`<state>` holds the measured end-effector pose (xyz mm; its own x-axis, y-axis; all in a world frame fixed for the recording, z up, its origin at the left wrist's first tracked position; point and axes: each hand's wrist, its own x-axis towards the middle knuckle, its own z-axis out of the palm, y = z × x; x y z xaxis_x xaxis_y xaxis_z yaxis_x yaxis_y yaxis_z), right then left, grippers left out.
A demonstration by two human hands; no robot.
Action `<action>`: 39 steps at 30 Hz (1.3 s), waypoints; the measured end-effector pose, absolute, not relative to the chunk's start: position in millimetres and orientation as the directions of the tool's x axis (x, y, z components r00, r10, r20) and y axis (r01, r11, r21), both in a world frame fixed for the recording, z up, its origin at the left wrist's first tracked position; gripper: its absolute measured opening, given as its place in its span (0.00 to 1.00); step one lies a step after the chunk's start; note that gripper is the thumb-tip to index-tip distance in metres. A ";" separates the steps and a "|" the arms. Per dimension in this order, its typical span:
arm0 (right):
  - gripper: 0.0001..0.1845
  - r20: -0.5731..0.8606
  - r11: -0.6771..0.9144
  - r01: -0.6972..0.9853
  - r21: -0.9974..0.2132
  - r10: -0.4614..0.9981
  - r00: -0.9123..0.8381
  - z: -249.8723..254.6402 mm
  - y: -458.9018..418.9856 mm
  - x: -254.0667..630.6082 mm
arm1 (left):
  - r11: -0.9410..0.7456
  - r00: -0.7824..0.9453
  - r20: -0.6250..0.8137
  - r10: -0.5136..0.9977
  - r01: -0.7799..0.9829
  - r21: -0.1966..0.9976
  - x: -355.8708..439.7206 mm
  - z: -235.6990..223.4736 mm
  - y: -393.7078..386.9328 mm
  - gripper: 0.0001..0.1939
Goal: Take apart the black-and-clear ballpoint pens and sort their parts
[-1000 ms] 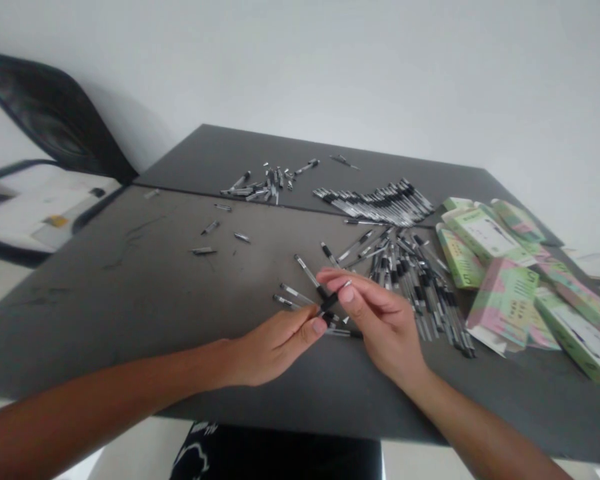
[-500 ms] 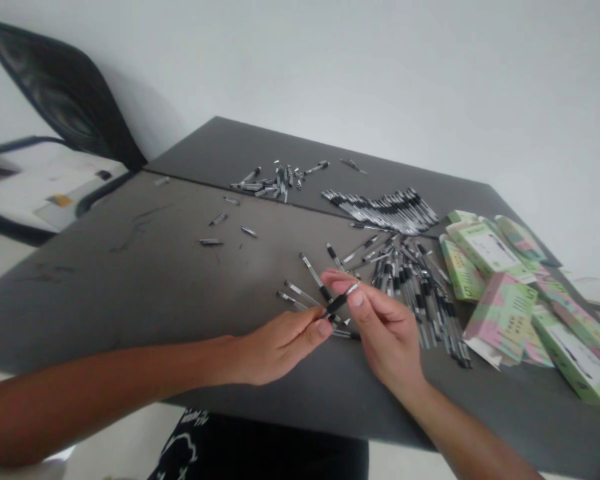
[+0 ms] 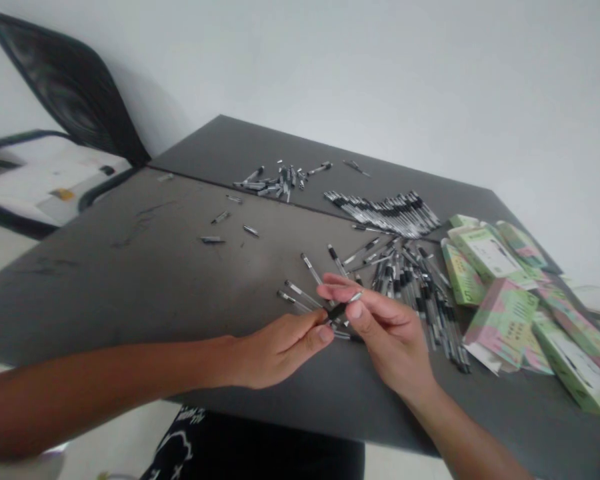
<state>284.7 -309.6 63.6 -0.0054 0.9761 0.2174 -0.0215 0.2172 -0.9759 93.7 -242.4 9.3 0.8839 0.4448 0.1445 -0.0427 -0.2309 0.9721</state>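
In my view the black-grip pen (image 3: 339,311) is held in the air between both hands, above the dark table (image 3: 130,287) and just in front of some loose clear pens (image 3: 300,297). The right hand (image 3: 387,337) pinches its upper part: the thumb (image 3: 355,310) presses toward the index finger, and the other fingers curve close behind. The left hand (image 3: 280,353) appears to have the lower end, with thumb and index pressed together on it. From here I cannot tell well how the other left fingers lie.

The risk I watch is a slip, because the barrel looks thin and smooth and two hands work on it at one time. If it drops, it can roll among the loose clear pens or into the big heap of pens (image 3: 420,300), and I could lose it there.

Its long axis lies slanted, from the left fingertips up to the right. The pale end points up and right, toward the heap.
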 end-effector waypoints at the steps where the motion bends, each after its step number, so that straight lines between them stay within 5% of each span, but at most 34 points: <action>1: 0.11 0.230 0.230 0.000 -0.973 0.973 0.023 64.8 -308.3 285.4 | -0.236 0.883 0.138 0.449 -0.032 0.971 93.7 9.2 -242.8 0.23; 7: 0.08 0.242 0.250 -0.069 -0.966 0.965 0.105 52.9 -305.8 286.9 | -0.241 0.899 0.089 0.428 0.019 0.970 93.1 12.0 -243.5 0.25; 12: 0.21 0.172 0.153 -0.228 -0.962 0.983 -0.068 44.3 -311.4 284.3 | -0.202 0.880 0.124 0.459 -0.032 0.979 93.3 12.3 -243.5 0.25; 22: 0.12 0.227 0.228 -0.025 -0.973 0.973 0.025 47.0 -303.8 292.9 | -0.202 0.880 0.107 0.462 -0.013 0.979 94.2 12.1 -244.0 0.26; 28: 0.08 0.198 0.205 -0.085 -0.975 0.977 0.084 43.6 -302.1 293.8 | -0.208 0.874 0.113 0.473 -0.013 0.978 94.6 11.3 -245.3 0.25; 34: 0.19 0.178 0.174 -0.200 -0.964 0.984 -0.001 41.8 -306.7 290.6 | -0.172 0.871 0.094 0.481 -0.011 0.985 94.7 13.1 -243.8 0.27; 39: 0.12 0.188 0.196 -0.121 -0.973 0.979 0.073 41.8 -305.7 291.6 | -0.194 0.885 0.116 0.451 -0.030 0.981 94.4 14.6 -242.8 0.25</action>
